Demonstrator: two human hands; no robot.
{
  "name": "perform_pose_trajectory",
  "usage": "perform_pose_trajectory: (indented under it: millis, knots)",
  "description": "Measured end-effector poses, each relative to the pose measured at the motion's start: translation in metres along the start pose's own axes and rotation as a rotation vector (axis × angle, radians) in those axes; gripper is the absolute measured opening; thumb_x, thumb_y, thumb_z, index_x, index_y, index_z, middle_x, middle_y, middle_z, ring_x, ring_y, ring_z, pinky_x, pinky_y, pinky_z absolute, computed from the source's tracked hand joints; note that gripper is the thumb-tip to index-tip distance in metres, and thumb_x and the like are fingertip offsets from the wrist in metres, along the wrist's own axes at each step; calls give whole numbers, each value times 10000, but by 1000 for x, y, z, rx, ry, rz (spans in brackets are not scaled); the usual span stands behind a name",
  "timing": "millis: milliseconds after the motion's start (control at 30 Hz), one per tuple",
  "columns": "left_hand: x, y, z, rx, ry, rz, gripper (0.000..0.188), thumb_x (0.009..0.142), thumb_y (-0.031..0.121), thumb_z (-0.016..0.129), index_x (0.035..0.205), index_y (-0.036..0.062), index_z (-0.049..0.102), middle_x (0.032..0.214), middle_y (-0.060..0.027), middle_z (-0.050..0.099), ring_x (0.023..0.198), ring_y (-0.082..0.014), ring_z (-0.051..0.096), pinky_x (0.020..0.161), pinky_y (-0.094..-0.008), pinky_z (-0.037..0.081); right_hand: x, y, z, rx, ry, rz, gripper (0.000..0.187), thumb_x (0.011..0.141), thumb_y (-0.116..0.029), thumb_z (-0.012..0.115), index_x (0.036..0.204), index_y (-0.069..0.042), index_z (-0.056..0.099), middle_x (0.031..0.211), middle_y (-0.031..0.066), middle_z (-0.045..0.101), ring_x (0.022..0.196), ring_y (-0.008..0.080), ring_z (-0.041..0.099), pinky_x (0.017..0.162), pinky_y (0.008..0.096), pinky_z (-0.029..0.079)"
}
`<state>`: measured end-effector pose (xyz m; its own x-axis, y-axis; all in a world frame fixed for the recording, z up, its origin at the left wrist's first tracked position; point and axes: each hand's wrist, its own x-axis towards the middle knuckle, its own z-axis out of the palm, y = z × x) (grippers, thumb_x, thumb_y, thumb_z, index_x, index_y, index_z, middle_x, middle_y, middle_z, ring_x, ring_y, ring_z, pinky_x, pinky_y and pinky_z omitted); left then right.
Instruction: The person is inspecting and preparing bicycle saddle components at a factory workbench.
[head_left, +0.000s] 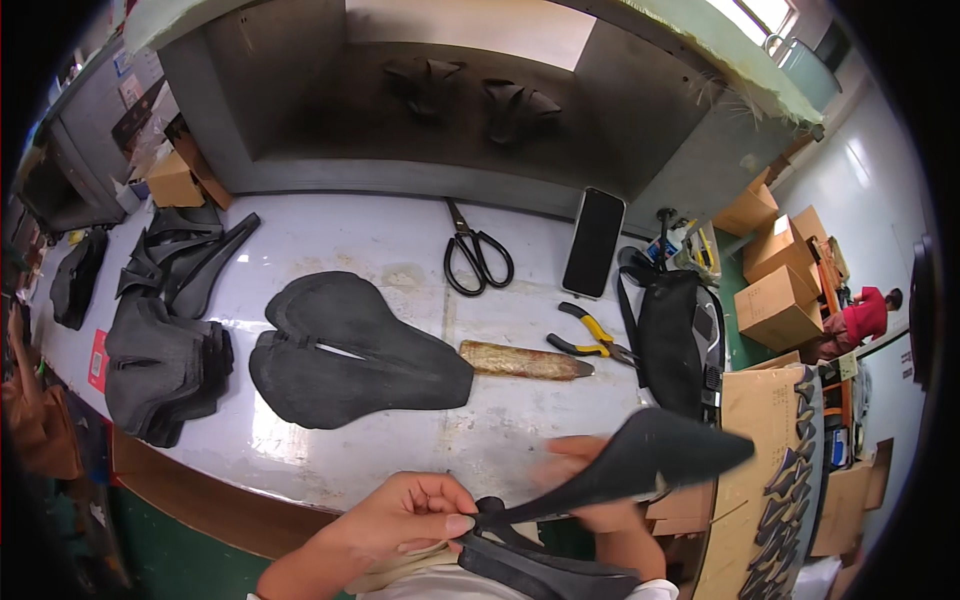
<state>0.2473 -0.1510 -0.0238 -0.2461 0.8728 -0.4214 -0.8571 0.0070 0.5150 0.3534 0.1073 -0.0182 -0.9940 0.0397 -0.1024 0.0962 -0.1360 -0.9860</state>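
Held low in front of the body, just off the near edge of the white table [330, 232]: a black sheet piece [645, 462], with a broad flap slanting up to the right and, below, more black material [540, 570] over the lap; impossible to tell whether all of one part. Pinched at a narrow spot between thumb and forefinger of the left hand [412, 515], remaining fingers curled inward. Behind the flap, partly hidden and blurred, the right hand [606, 512]; cannot tell whether gripping or merely supporting. Looks light, thin and bendable, probably rubbery or leather-like, with a matte face unlikely to slip. Seems tough enough for a firm pinch, though perhaps prone to creasing or stretching at the narrow part. Best to take hold at that narrow part with one hand and along the flap's edge with the other, keeping the broad middle from sagging. On the tabletop, a saddle-shaped black stack [405, 365] beside a worn stick [525, 362], with yellow-and-black pliers [597, 343] near.
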Motion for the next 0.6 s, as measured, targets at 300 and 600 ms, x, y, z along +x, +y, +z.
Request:
perform_pose_trajectory:
  millis: [300,600]
  knots:
    - [9,-21,14,-156,-21,-17,148,940,121,607,1053,29,581,824,-80,680,462,1,372,417,-162,249,-3,34,43,-503,108,-785,224,845,-118,668,1005,1,567,1008,177,602,932,353,642,752,461,527]
    - [2,-20,32,-113,118,36,145,904,105,645,994,14,577,741,-80,647,424,-15,370,384,-169,247,-30,2,52,-64,-54,-100,373,900,-95,629,1255,5,571,1114,165,656,1046,293,649,874,374,524]
